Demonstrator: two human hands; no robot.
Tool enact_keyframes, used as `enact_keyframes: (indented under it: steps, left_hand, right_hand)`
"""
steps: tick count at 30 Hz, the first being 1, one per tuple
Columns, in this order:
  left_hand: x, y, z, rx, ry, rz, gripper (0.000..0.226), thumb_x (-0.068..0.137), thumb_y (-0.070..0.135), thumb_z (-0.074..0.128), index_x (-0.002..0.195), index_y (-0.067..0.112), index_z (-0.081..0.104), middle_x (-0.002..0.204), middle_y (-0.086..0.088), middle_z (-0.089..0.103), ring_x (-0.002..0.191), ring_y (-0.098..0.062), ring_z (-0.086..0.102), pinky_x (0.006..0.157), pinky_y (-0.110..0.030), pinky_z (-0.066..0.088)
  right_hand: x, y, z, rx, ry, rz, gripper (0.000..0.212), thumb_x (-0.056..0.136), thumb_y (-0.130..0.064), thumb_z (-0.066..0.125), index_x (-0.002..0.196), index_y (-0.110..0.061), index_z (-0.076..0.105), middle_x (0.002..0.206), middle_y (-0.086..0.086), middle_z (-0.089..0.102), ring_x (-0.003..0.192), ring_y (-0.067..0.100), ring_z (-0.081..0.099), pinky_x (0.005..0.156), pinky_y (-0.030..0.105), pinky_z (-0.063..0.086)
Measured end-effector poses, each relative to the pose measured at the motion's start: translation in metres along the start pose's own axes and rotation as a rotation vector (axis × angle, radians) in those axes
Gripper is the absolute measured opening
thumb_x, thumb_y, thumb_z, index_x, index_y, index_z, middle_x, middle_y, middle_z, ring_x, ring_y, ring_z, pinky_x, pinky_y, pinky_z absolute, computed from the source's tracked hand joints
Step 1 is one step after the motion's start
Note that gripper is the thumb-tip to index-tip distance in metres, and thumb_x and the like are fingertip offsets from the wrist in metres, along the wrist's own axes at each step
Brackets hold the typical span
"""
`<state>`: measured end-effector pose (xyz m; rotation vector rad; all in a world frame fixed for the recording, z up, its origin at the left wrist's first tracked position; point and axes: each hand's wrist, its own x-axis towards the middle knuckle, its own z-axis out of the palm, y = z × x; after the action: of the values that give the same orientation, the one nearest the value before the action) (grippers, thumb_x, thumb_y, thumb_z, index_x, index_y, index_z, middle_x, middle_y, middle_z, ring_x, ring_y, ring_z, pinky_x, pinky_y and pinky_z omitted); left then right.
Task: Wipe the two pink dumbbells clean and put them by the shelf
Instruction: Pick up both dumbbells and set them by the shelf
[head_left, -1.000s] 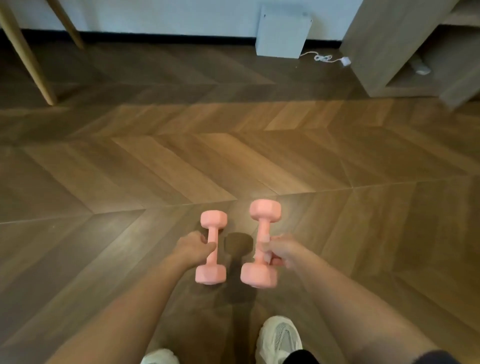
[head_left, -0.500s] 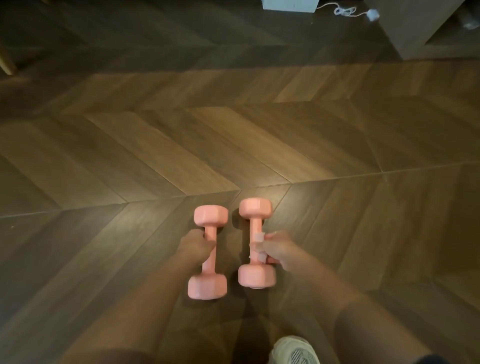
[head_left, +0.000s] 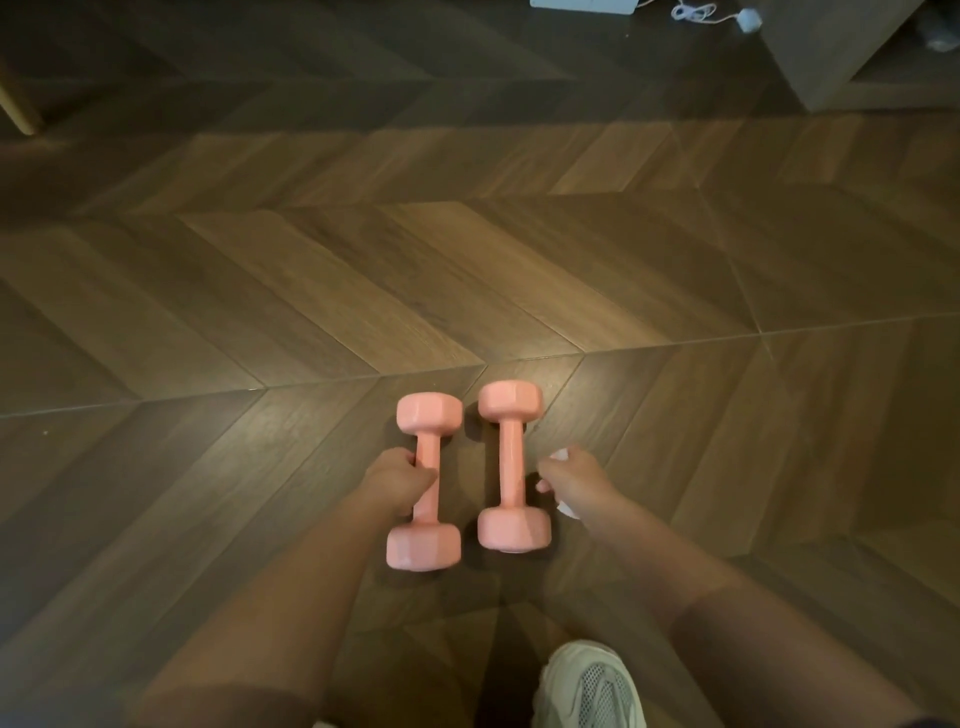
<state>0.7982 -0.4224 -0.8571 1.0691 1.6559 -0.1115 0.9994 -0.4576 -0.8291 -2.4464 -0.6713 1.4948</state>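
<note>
**Right hand off the dumbbell, wipe kept**

Change noted: half a second ago the right hand (head_left: 571, 480) was closed on the handle of the right dumbbell (head_left: 511, 465). It is now seen just beside that handle, to its right and clear of it. A crumpled white wipe (head_left: 567, 510) is clenched in its curled fingers, with white showing above and below the fist. The right dumbbell lies released on the chevron wood floor (head_left: 311, 291).

The left hand (head_left: 402, 486) is still wrapped round the handle of the left dumbbell (head_left: 427, 480). Both dumbbells are set parallel and close together, not touching, directly in front of the person. Whether the left one bears fully on the floor cannot be told.

Reading: wiping of the right dumbbell is judged paused or finished. The left one is steadied, probably as the next to be wiped. Neither has been placed yet.

Surroundings: the shelf (head_left: 831, 52) is seen at the far upper right, well apart from the dumbbells. A white box (head_left: 582, 2) and a white cable (head_left: 701, 13) with its plug lie on the floor close to the shelf's left side. A wooden leg (head_left: 21, 109) is cut by the left edge. One pale shoe (head_left: 592, 686) is planted below the right dumbbell.

Obstructions: open floor lies between dumbbells and shelf. Only the cable need be avoided near the shelf.
</note>
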Motion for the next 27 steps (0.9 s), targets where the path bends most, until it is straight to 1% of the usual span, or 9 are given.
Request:
enact_keyframes:
  steps: [3, 8, 13, 16, 18, 20, 22, 24, 27]
  left_hand:
    - [0.008, -0.002, -0.004, -0.092, -0.041, 0.002, 0.023, 0.099, 0.022, 0.058, 0.112, 0.004, 0.059, 0.101, -0.009, 0.06, 0.094, -0.025, 0.059, 0.075, -0.036, 0.052]
    - [0.021, -0.012, -0.007, -0.216, -0.079, -0.003, 0.016, 0.094, 0.021, 0.067, 0.104, 0.008, 0.067, 0.105, -0.012, 0.07, 0.098, -0.025, 0.068, 0.087, -0.042, 0.058]
    - [0.005, 0.006, -0.011, -0.33, -0.052, -0.015, 0.003, 0.093, 0.014, 0.068, 0.094, 0.012, 0.067, 0.101, -0.013, 0.072, 0.093, -0.023, 0.069, 0.072, -0.034, 0.057]
    - [-0.018, 0.031, -0.022, -0.317, -0.066, -0.025, 0.006, 0.093, 0.015, 0.068, 0.097, 0.011, 0.067, 0.1, -0.011, 0.072, 0.095, -0.024, 0.069, 0.071, -0.033, 0.056]
    - [-0.039, 0.054, -0.029, -0.301, -0.078, -0.028, 0.008, 0.093, 0.014, 0.067, 0.1, 0.01, 0.067, 0.1, -0.011, 0.072, 0.092, -0.022, 0.069, 0.07, -0.03, 0.056]
    - [-0.065, 0.082, -0.038, -0.284, -0.091, -0.025, 0.004, 0.093, 0.012, 0.067, 0.096, 0.014, 0.066, 0.096, -0.008, 0.071, 0.086, -0.017, 0.068, 0.062, -0.024, 0.054]
    - [-0.089, 0.117, -0.047, -0.271, -0.103, -0.044, 0.004, 0.093, 0.012, 0.067, 0.096, 0.014, 0.066, 0.094, -0.006, 0.071, 0.083, -0.014, 0.068, 0.058, -0.02, 0.052]
    - [-0.116, 0.152, -0.055, -0.253, -0.145, -0.054, 0.012, 0.093, 0.015, 0.067, 0.104, 0.009, 0.067, 0.097, -0.008, 0.071, 0.086, -0.016, 0.068, 0.061, -0.022, 0.053]
    - [-0.157, 0.224, -0.067, -0.252, -0.164, -0.087, 0.005, 0.094, 0.016, 0.066, 0.097, 0.012, 0.067, 0.095, -0.009, 0.072, 0.083, -0.015, 0.068, 0.061, -0.021, 0.052]
  right_hand:
    - [0.005, -0.003, 0.004, -0.035, -0.16, -0.033, 0.041, 0.092, -0.031, 0.067, 0.128, -0.014, 0.056, 0.11, 0.002, 0.058, 0.102, 0.017, 0.055, 0.088, 0.031, 0.046]
    - [0.024, 0.004, 0.017, 0.098, -0.239, -0.017, 0.03, 0.089, -0.019, 0.073, 0.117, -0.013, 0.066, 0.114, 0.005, 0.065, 0.11, 0.02, 0.059, 0.094, 0.032, 0.047]
    - [0.018, 0.006, 0.009, -0.004, -0.306, 0.013, 0.037, 0.091, -0.023, 0.07, 0.126, -0.012, 0.063, 0.118, 0.006, 0.066, 0.109, 0.021, 0.061, 0.099, 0.04, 0.049]
    - [0.0, -0.001, -0.011, 0.088, -0.351, 0.054, 0.036, 0.093, -0.024, 0.067, 0.126, -0.013, 0.059, 0.122, 0.005, 0.064, 0.109, 0.019, 0.06, 0.09, 0.034, 0.049]
    - [-0.014, -0.01, -0.032, 0.134, -0.388, 0.054, 0.04, 0.092, -0.025, 0.068, 0.129, -0.012, 0.06, 0.122, 0.004, 0.065, 0.112, 0.019, 0.061, 0.096, 0.036, 0.049]
    - [-0.031, -0.025, -0.06, 0.137, -0.407, 0.039, 0.039, 0.091, -0.028, 0.069, 0.127, -0.014, 0.062, 0.119, 0.003, 0.066, 0.111, 0.019, 0.062, 0.098, 0.038, 0.049]
    - [-0.052, -0.046, -0.095, 0.137, -0.421, 0.03, 0.034, 0.093, -0.028, 0.068, 0.123, -0.014, 0.063, 0.117, 0.003, 0.066, 0.109, 0.019, 0.061, 0.086, 0.03, 0.05]
    - [-0.076, -0.066, -0.132, 0.153, -0.428, 0.037, 0.034, 0.093, -0.029, 0.067, 0.123, -0.015, 0.063, 0.116, 0.002, 0.067, 0.108, 0.019, 0.061, 0.074, 0.026, 0.048]
    - [-0.108, -0.102, -0.204, 0.175, -0.413, 0.043, 0.033, 0.093, -0.03, 0.068, 0.122, -0.017, 0.065, 0.108, -0.001, 0.068, 0.098, 0.013, 0.062, 0.07, 0.025, 0.047]
